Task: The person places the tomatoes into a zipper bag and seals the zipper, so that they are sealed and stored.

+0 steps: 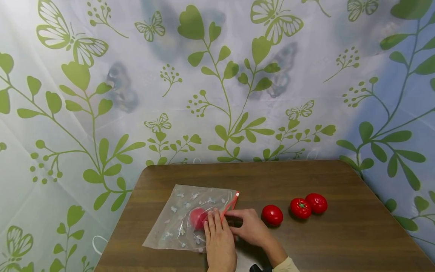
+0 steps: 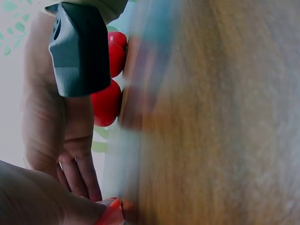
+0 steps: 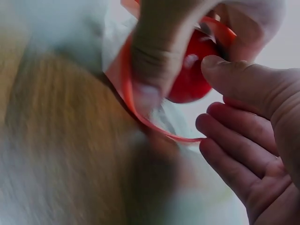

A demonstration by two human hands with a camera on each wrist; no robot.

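Red tomato (image 1: 196, 218) inside bag (image 1: 166, 226), beside left grip (image 1: 219, 240).

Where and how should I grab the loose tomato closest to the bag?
I'd take this tomato round its widest part, thumb and fingers on opposite flanks, coming down from above with the right hand, which is nearer. Its body is round, without handle or edge, and it sits apart from the tomato with the green top, so there should be finger room.
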